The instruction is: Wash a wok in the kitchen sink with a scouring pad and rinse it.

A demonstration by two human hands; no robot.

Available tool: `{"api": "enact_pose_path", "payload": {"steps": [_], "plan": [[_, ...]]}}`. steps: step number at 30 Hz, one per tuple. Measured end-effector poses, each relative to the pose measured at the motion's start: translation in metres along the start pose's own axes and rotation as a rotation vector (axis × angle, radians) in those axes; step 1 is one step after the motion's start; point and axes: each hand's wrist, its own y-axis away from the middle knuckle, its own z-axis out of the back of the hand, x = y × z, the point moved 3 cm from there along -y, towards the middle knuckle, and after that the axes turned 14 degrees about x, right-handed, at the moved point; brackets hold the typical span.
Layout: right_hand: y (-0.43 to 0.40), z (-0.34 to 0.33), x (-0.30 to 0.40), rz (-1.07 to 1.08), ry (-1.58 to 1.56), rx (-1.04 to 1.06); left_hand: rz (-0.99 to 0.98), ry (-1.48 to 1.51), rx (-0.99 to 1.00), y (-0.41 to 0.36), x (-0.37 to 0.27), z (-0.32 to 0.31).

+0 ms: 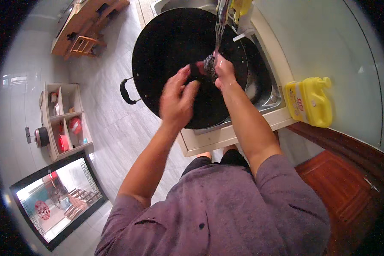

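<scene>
A large black wok (179, 41) with side handles rests over a stainless steel sink (270, 99). Water falls from the tap (222, 12) onto my right hand (224, 68), which grips a dark metal scouring pad (209, 67) above the wok. My left hand (179, 96) is blurred, held over the wok's near left part with fingers spread and pointing towards the pad; nothing shows in it. The wok's black loop handle (125, 92) sticks out on the left.
A yellow plastic jug (310, 102) stands on the right of the counter edge (211, 139). Yellow packaging (241, 8) is behind the tap. On the left are a wall shelf (68, 113), a small hanging pan (41, 137), a wooden chair (84, 46) and a framed opening or picture (59, 200).
</scene>
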Motion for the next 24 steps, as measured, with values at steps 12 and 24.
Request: {"api": "enact_pose_path", "payload": {"steps": [12,24], "plan": [[0.105,0.022,0.028,0.339,0.256,0.180,0.567,0.642,0.014,-0.114,0.069,-0.158],[0.022,0.124,0.044,0.359,1.069,-0.425,0.383,0.100,0.394,-0.072,0.040,-0.105]]}}
